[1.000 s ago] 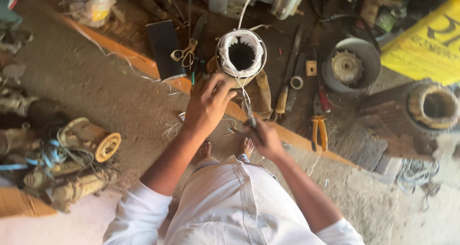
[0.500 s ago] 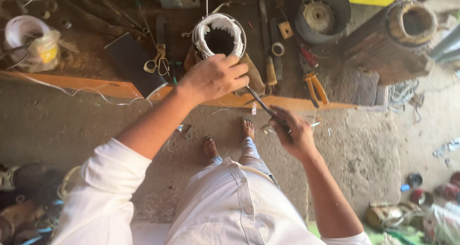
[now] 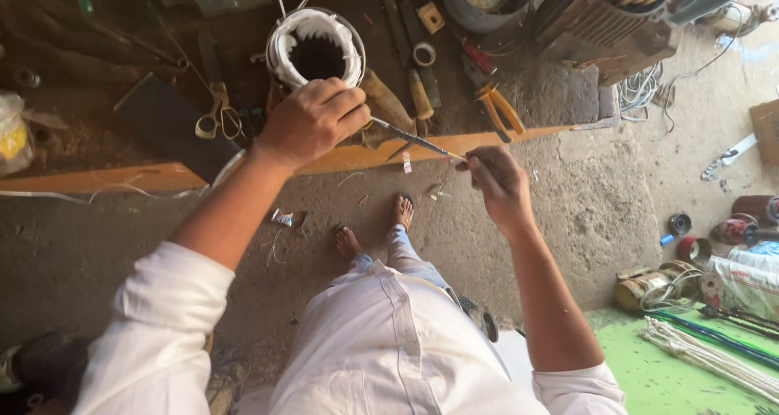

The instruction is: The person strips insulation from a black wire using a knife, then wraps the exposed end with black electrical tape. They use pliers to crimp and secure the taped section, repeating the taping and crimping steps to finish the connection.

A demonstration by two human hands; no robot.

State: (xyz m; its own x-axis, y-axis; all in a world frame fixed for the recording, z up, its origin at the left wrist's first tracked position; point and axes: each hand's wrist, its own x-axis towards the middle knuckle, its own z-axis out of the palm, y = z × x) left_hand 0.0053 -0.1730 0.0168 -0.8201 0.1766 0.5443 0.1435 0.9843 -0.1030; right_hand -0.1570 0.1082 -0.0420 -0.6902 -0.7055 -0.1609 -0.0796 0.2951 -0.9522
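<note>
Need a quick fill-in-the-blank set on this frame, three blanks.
1. The left hand rests beside the white-wound motor stator, gripping one end of a thin ____.
2. The right hand pinches the rod's other ____.
3. The scissors lie to the ____ of the stator.

Missing words: rod; end; left

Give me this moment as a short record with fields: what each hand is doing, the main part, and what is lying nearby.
Left hand: grips one end of a thin rod, beside the motor stator
Right hand: pinches the rod's other end
Stator: round, white-wrapped windings, open bore facing up, on the workbench
Nearby: scissors, orange-handled pliers
Floor: bare feet on concrete
</note>
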